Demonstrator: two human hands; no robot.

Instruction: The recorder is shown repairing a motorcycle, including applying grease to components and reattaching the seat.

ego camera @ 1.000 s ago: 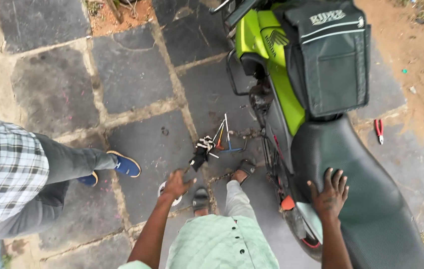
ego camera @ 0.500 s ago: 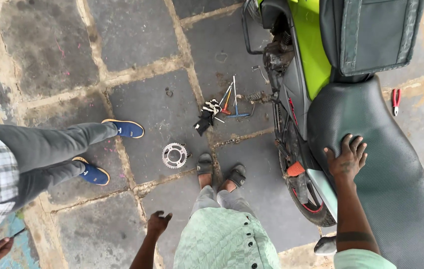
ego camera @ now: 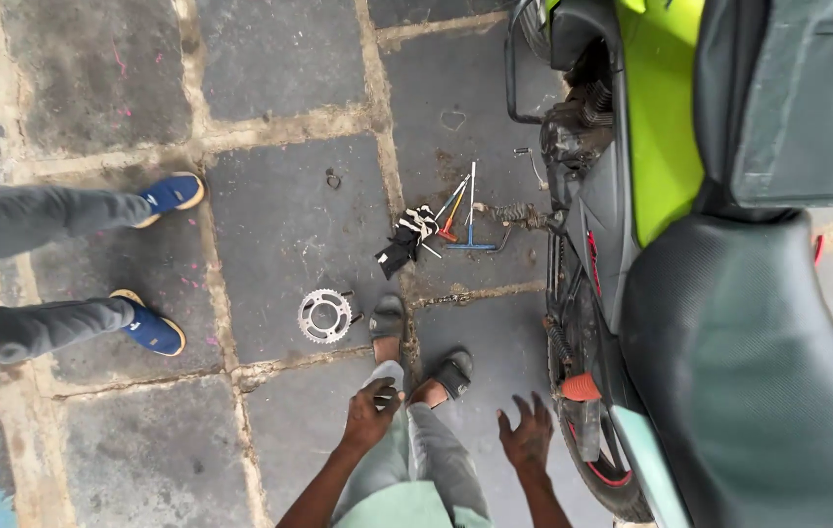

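The left hand (ego camera: pixel 369 416) rests against the person's own left knee, its fingers curled loosely on the grey trouser cloth and gripping no tool. The right hand (ego camera: pixel 528 435) hangs free beside the right leg, fingers spread and loose, holding nothing, just beside the rear wheel (ego camera: pixel 600 460) of the motorcycle (ego camera: pixel 671 147).

Below the hands the person's two feet stand in dark sandals (ego camera: pixel 388 318) on the stone paving (ego camera: pixel 289 78). Just left of the forward sandal a toothed metal sprocket (ego camera: pixel 324 316) lies flat on a slab. Farther ahead a black glove with white trim (ego camera: pixel 408 238) lies crumpled, and just beside it is a small cluster of hand tools (ego camera: pixel 462 210), among them a long T-shaped wrench and a tool with a red handle. They lie near the motorcycle's footrest. A small metal ring (ego camera: pixel 333 179) sits apart on the slab beyond the glove.

The motorcycle fills the right side, with green bodywork and a black seat (ego camera: pixel 749 352).

At the left, another person's grey-trousered legs end in blue shoes (ego camera: pixel 149 328), well apart from the sprocket.
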